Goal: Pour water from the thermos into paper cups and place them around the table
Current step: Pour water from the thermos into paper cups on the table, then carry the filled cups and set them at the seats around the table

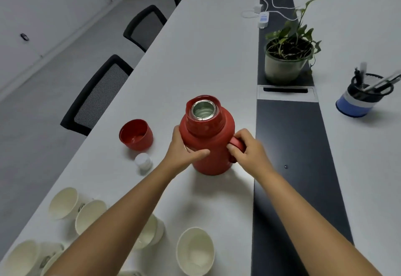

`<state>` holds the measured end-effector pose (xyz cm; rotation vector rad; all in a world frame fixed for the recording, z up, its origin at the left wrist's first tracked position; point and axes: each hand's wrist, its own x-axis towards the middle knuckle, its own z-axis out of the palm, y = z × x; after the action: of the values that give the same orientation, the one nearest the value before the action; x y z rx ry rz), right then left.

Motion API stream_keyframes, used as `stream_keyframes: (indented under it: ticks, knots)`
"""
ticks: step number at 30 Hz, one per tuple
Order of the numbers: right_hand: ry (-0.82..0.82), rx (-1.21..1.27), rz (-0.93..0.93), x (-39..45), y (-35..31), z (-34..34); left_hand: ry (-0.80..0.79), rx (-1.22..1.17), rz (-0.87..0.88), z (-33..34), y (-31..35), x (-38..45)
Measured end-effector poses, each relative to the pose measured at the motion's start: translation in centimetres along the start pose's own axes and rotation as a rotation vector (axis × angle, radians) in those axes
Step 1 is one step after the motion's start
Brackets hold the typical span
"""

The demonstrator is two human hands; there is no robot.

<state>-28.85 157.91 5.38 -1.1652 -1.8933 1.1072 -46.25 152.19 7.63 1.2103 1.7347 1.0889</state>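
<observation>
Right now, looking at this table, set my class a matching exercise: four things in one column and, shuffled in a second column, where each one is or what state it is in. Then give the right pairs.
Column one
1. thermos
2. red lid
3. white stopper
4. potted plant

Column two
A. lying on the table with its hollow side showing, left of the thermos
B. standing on the dark strip down the middle of the table
C. upright with its mouth open, a hand on each side
D. small, on the table just nearer the camera than the red lid

Pairs: 1-C, 2-A, 3-D, 4-B
</observation>
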Motion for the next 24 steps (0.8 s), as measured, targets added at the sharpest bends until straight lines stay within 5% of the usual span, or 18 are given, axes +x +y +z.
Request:
stream_keyframes:
  ticks: [7,13,18,24]
  knots:
    - [0.058,-0.077,0.036,-1.7,-0.5,0.3,0.002,0.035,-0.047,-0.8,0.1,-2.1]
    - [0.242,-0.047,0.218,-11.0,-1.0,-0.5,0.128,0.088,0.022,-4.1,-0.9,-13.3]
    - [-0.002,0.035,0.263,-23.5,-1.7,2.1,0.285,0.019,0.102,-6.0,-3.5,-25.9]
    - [-0.180,0.137,0.409,-31.1,-2.8,8.3,0.344,-0.070,-0.288,-4.0,-11.5,-34.0]
